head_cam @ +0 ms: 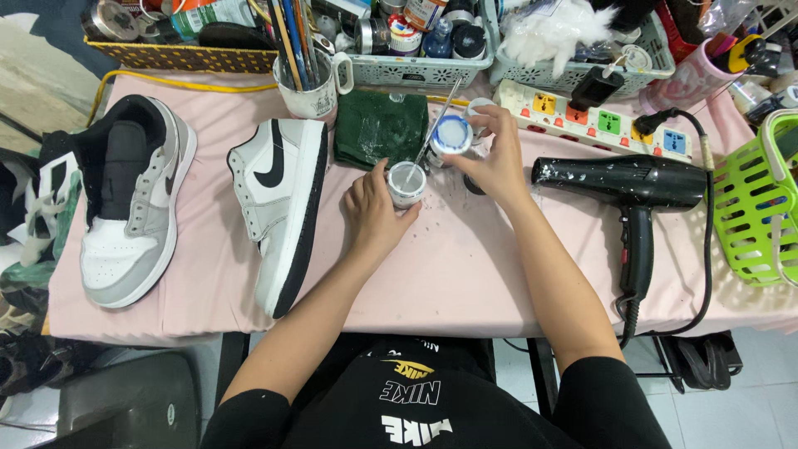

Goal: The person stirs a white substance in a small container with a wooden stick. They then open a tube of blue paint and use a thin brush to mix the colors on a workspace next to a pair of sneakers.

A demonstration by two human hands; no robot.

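Observation:
My left hand (376, 212) grips a small white paint jar (406, 183) with its lid off, standing on the pink-covered table (465, 274). My right hand (495, 158) holds a second small jar with a blue-and-white top (451, 135) just behind it, along with a thin brush (440, 116) whose tip points down toward the open jar. A folded dark green cloth (381, 126) lies right behind the jars. Two grey, white and black sneakers sit to the left: one on its side (278, 204), one upright (133, 195).
A black hair dryer (636, 187) lies at the right, its cord trailing off the front edge. Behind are a white power strip (607, 116), a mug of brushes (306, 83), and baskets of paint bottles (416, 50). A green basket (761, 199) stands far right.

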